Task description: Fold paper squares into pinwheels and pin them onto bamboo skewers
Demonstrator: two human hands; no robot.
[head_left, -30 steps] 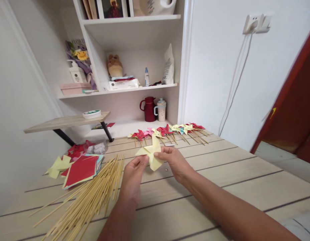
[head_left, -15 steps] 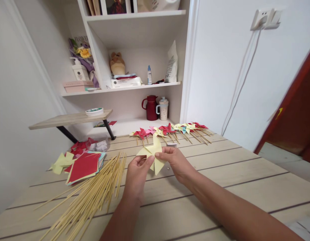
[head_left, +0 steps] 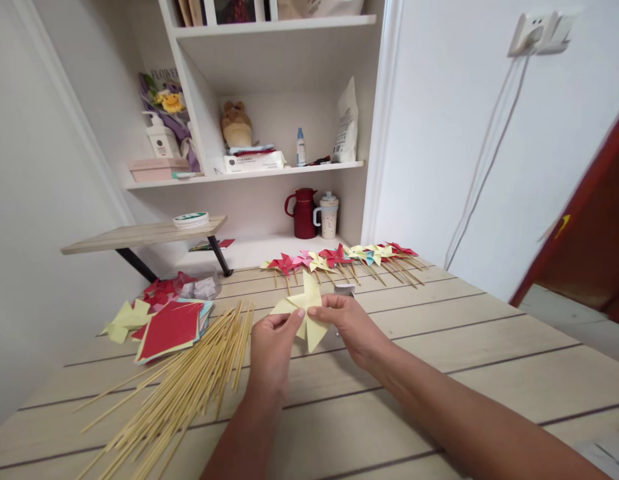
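Both of my hands hold a pale yellow folded paper pinwheel (head_left: 308,309) just above the wooden table (head_left: 439,347). My left hand (head_left: 274,350) pinches its centre from the left, thumb and forefinger on the paper. My right hand (head_left: 350,325) pinches the same centre from the right. The pinwheel has no stick on it. A loose heap of thin bamboo sticks (head_left: 184,387) lies on the table to the left of my left hand.
A stack of red, yellow and blue paper squares (head_left: 169,327) sits far left, with folded pieces behind. A row of finished pinwheels on sticks (head_left: 339,260) lies at the table's back edge. Behind stand white shelves, a red jug (head_left: 303,213) and a mug (head_left: 327,216).
The pinwheel and both hands have stayed almost in place; my fingers shifted slightly on its centre. The camera view drifted a little to the left and down.
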